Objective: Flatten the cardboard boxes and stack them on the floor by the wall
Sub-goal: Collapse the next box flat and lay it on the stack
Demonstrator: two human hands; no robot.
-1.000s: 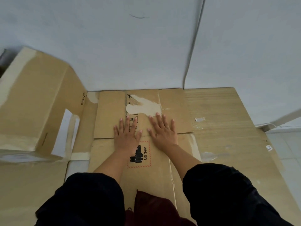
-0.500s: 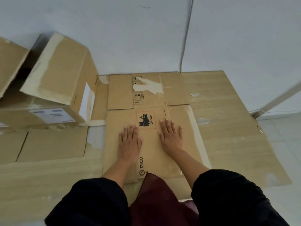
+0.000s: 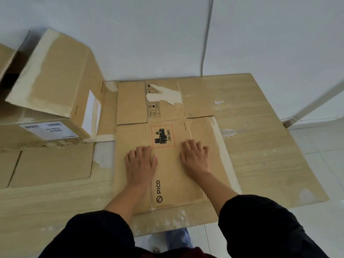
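A flattened brown cardboard box (image 3: 173, 179), printed PICO and UN 3481, lies on the floor against the wall. It rests on top of a larger flattened cardboard sheet (image 3: 264, 146). My left hand (image 3: 140, 164) presses on the box just below the battery label, its fingers bent. My right hand (image 3: 195, 157) presses beside it to the right, fingers also bent, tips on the cardboard. Neither hand holds anything. Another box (image 3: 55, 81) at the left still stands in shape, with a flap raised.
More flat cardboard (image 3: 52, 166) lies at the left under the standing box. A white wall (image 3: 149, 34) with a thin cable (image 3: 206, 43) runs along the far side. Pale floor tiles (image 3: 320, 146) show at the right.
Both hands slid back toward me along the flattened box, from its far flaps to below the battery label. Their fingers went from spread flat to bent. My view pulled back.
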